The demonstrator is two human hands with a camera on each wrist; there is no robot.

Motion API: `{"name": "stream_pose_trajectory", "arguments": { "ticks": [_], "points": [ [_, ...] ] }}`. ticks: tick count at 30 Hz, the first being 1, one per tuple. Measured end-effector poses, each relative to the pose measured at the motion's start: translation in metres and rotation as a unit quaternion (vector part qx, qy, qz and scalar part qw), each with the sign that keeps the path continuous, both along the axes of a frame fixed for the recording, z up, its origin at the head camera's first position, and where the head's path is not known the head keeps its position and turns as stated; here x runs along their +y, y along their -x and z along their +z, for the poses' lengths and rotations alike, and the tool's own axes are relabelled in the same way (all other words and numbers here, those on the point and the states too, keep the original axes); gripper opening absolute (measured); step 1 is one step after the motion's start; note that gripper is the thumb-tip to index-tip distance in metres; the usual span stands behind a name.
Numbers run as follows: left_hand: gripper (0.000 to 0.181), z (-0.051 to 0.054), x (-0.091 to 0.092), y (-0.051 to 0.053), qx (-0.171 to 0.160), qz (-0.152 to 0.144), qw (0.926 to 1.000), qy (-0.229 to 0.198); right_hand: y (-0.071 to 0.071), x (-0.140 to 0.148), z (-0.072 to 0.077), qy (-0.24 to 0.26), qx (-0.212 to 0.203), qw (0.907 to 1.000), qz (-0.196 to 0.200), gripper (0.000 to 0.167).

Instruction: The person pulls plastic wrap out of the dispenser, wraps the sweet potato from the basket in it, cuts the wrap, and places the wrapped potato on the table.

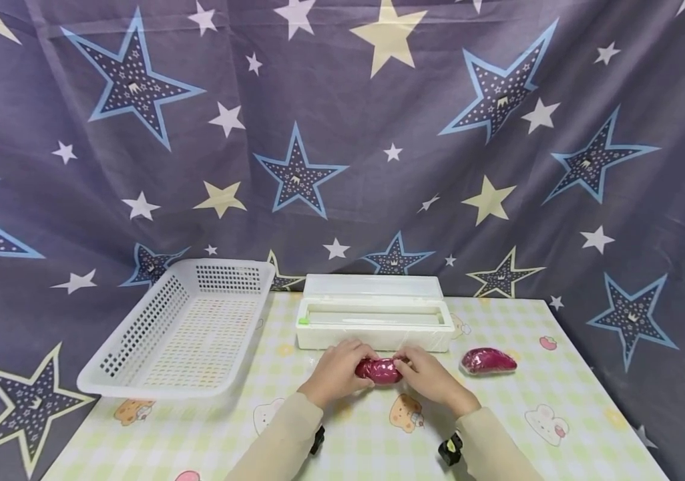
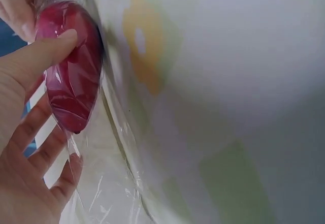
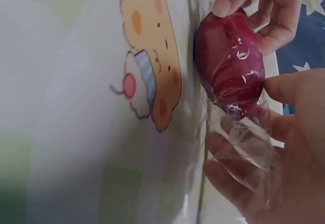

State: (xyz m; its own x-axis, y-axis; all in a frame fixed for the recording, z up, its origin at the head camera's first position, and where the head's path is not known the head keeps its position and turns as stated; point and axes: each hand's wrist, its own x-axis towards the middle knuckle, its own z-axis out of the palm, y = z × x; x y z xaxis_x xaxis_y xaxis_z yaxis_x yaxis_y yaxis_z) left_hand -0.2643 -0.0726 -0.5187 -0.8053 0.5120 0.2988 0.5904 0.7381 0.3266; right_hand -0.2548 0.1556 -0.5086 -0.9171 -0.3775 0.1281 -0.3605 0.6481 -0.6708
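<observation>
A glossy purple-red sweet potato (image 1: 382, 371) lies between both hands in front of the white box, with clear cling film (image 3: 244, 142) around it and trailing from its end. My left hand (image 1: 340, 369) holds its left part, the thumb pressed on top and other fingers behind, as the left wrist view shows. At the other end, my right hand (image 1: 429, 379) has thumb and fingertips against the tip, with loose film draped over its lower fingers. A second purple-red sweet potato (image 1: 489, 361), wrapped in shiny film, rests on the table to the right.
Behind the hands stands a long white cling film box (image 1: 372, 341), its lid (image 1: 372, 286) raised and a green piece (image 1: 303, 321) at its left. A white perforated basket (image 1: 156, 391) stands on the left. A starry curtain (image 1: 348, 100) hangs behind the checked table (image 1: 559, 387).
</observation>
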Motion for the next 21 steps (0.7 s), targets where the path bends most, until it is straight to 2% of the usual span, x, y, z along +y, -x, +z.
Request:
{"name": "stream_pose_trajectory", "arguments": {
  "ticks": [6,11,16,21],
  "points": [
    [0.048,0.004,-0.001,0.004,-0.006,-0.001,0.9999,0.009,-0.004,0.0,-0.001,-0.056,0.111,0.9921,-0.015,0.027],
    [0.046,0.004,-0.002,0.007,-0.006,-0.001,0.9999,0.012,-0.004,-0.005,-0.002,-0.074,0.162,0.984,0.002,0.038],
    [0.046,0.001,-0.003,0.011,0.0,-0.004,1.0,0.008,0.001,-0.009,-0.007,-0.106,0.18,0.9779,0.001,0.049],
    [0.047,-0.003,-0.006,0.016,0.006,-0.008,0.9999,0.007,0.006,-0.01,-0.008,-0.107,0.158,0.9816,-0.002,0.047]
  ]
}}
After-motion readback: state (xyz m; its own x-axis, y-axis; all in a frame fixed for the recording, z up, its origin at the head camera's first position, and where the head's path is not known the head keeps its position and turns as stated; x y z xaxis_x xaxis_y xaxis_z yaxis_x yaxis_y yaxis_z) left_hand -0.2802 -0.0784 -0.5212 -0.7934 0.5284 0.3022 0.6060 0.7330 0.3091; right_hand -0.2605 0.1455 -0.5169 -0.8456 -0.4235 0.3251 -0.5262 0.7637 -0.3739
